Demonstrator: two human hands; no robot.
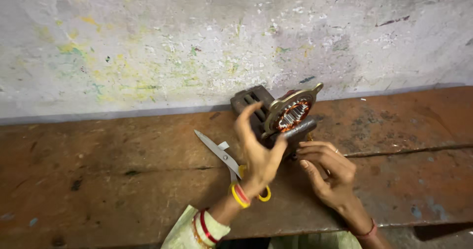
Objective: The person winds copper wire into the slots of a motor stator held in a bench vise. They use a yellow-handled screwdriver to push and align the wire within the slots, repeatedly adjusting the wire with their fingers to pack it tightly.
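Two hands are working at a stator [291,113] on the bench [98,180]. The left hand [258,153] is bracing it, fingers spread; the right hand [327,172], at four o'clock, is pinching beneath it. Scissors [221,155] are lying at eight o'clock.

Worn wood bench [98,180]: scissors [217,150], prob. metal block [249,101] w/ stator [290,113].

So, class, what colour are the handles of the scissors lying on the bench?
Yellow: the scissors' handles show behind the left wrist in the head view.

Soft, even, dim daylight, faint shadows under the hands [295,167] (slightly motion-blurred), no glare, wall softly focused, edges undistorted.
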